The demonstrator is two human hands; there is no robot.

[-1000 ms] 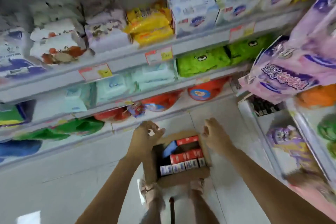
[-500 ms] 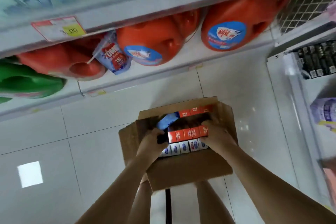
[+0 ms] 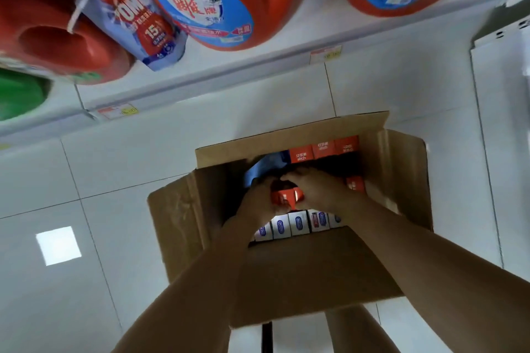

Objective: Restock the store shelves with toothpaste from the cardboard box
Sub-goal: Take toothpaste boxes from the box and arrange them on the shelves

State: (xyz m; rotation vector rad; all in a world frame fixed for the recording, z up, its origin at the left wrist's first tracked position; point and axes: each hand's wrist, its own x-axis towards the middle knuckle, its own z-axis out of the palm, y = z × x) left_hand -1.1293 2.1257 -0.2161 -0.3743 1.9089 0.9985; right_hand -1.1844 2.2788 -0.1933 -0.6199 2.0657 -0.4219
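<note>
Inside the cardboard box (image 3: 301, 272), the left grip (image 3: 258, 200) and right grip (image 3: 318, 189) clasp red toothpaste cartons (image 3: 286, 198) between them, just beyond the white cartons (image 3: 298, 223).

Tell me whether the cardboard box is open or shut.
The cardboard box is open: flaps folded outward, toothpaste cartons visible inside, left hand and right hand reaching into it.

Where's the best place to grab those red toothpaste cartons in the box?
Likely from above, through the open top of the cardboard box. The red cartons stand on end in a tight row, so only their tops show; clamp the row's two outer sides, as the left hand and right hand do.
</note>
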